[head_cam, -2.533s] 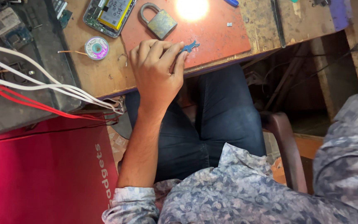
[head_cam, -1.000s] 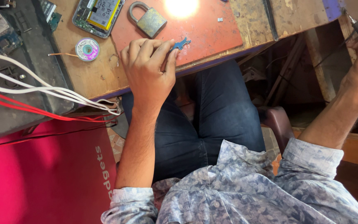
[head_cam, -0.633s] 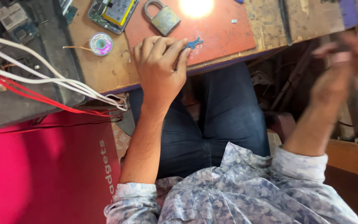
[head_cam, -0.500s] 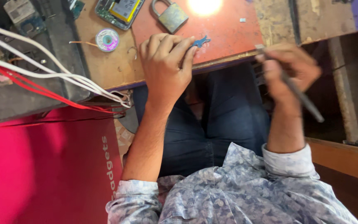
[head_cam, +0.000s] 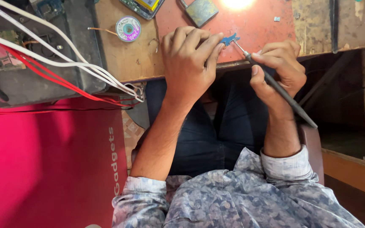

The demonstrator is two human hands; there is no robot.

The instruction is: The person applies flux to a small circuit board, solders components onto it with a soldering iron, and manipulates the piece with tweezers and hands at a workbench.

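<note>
Your left hand [head_cam: 189,63] pins the small blue part [head_cam: 229,39] w/ fingertips on the red mat [head_cam: 267,29], near the edge. Your right hand [head_cam: 277,69], fingers clamped on the soldering iron [head_cam: 275,84], tip touching the part.

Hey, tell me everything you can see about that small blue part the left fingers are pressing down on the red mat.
The small blue part is a tiny, flat, irregular piece, possibly a circuit board fragment. It lies on the red mat near the bench's front edge. The left hand pins its left end with a fingertip, while the thin metal tip of the dark tool in the right hand meets its right side. Finer detail is too small to tell.
</note>
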